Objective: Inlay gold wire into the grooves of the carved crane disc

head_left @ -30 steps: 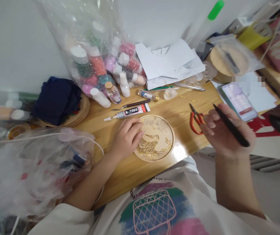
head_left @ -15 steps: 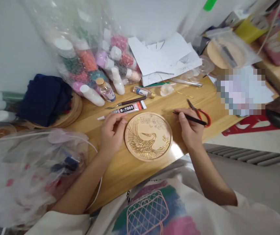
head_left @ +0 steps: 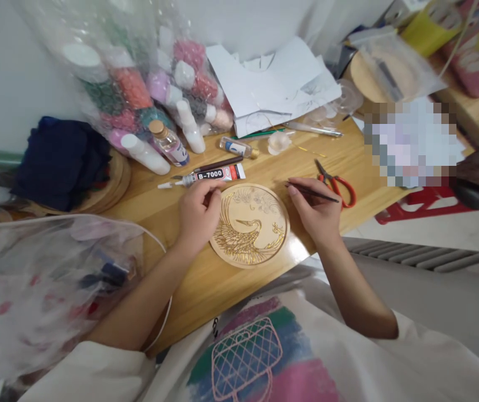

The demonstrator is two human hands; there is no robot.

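A round wooden plaque (head_left: 250,226) with a crane outlined in gold lies flat on the table, faint floral lines showing along its top. My left hand (head_left: 201,212) is at the plaque's upper left edge, thumb and fingers pinched together. Anything between those fingertips is too small to make out. Slim black tweezers (head_left: 315,193) are held in my right hand (head_left: 317,215), just off the plaque's right side, their tips pointing left towards it. Right behind that hand lie red-handled pliers (head_left: 340,187). Above my left hand rests a B-7000 glue tube (head_left: 216,175).
At the back are bags of coloured jars (head_left: 134,84), white papers (head_left: 277,84), a corked bottle (head_left: 168,142) and a small glass vial (head_left: 239,147). Dark blue cloth (head_left: 61,162) sits on round wood at left, behind a clear plastic bag (head_left: 55,290). A red stool (head_left: 427,204) stands right.
My left hand has come over the plaque's left edge. My right hand has moved slightly nearer the plaque, and the tweezers have turned to show a thinner side. The view has shifted slightly.
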